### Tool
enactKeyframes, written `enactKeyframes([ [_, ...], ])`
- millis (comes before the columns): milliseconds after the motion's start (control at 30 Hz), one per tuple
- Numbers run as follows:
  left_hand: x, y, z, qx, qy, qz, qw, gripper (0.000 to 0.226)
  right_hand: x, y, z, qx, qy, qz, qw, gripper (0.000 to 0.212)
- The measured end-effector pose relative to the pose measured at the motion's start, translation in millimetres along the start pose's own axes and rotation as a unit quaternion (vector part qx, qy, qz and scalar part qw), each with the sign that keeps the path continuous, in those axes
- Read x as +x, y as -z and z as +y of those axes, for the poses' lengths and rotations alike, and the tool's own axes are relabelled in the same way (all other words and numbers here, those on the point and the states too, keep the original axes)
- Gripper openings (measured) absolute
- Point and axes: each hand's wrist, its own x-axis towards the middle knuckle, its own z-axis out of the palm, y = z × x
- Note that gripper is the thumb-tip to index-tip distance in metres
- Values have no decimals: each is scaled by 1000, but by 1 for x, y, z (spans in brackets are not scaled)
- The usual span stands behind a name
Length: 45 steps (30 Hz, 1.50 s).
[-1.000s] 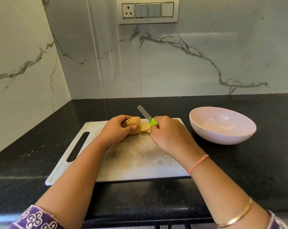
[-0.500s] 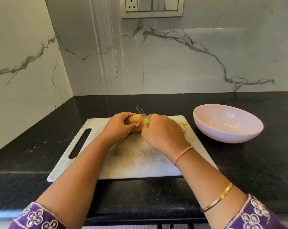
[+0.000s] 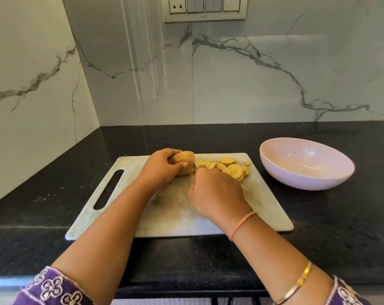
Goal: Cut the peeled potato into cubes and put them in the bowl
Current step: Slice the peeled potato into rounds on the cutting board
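Note:
A yellow-brown potato (image 3: 185, 162) lies at the far middle of the white cutting board (image 3: 266, 201). My left hand (image 3: 160, 170) grips it from the left, fingers curled over its top. My right hand (image 3: 215, 192) holds a knife (image 3: 194, 165); only a short bit of blade shows, pressed against the potato's right end, and the handle is hidden in my fist. Several round potato slices (image 3: 227, 167) lie in a loose heap to the right of the blade. The pale pink bowl (image 3: 305, 170) stands on the counter right of the board, with nothing in it.
The board has a slot handle (image 3: 108, 189) on its left side and sits on a black stone counter (image 3: 340, 227). Marble walls close off the back and the left. A switch plate (image 3: 205, 7) is mounted on the back wall above.
My right hand has drawn back toward me and lowered, so the knife's blade is now down at the potato's cut end. The slices behind it have come into view.

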Motion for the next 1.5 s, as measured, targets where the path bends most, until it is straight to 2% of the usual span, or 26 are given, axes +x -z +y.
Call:
enactKeyframes([
  [200,-1,8,0,-36,1,-20,999,48,13,33,-2,50,-25,-74,996,7],
  [367,-1,9,-2,-33,-3,-23,999,49,27,46,-3,82,-47,-131,987,8],
  [533,-3,10,-6,-37,-10,-25,999,50,10,29,-2,59,-32,-88,994,7],
  [667,-3,8,-4,-30,-12,-16,999,49,-9,7,-1,11,-7,-42,999,18],
  [900,-2,6,-5,-22,-5,3,1000,44,-11,0,3,5,9,-25,1000,15],
  [967,-1,6,-5,-19,-7,0,1000,44,-8,-2,11,32,-10,-32,999,16],
  [1033,0,7,-4,-22,-9,-3,1000,43,-4,-4,22,105,-45,-51,992,19],
  [1133,2,10,-4,-19,-5,-14,1000,43,3,-6,35,233,-86,-69,966,24],
  [1200,2,12,-6,-14,-3,-21,1000,43,4,-7,39,275,-101,-67,954,25],
  [1500,0,14,-8,-25,0,-25,999,43,3,-10,43,255,-102,-52,960,25],
])
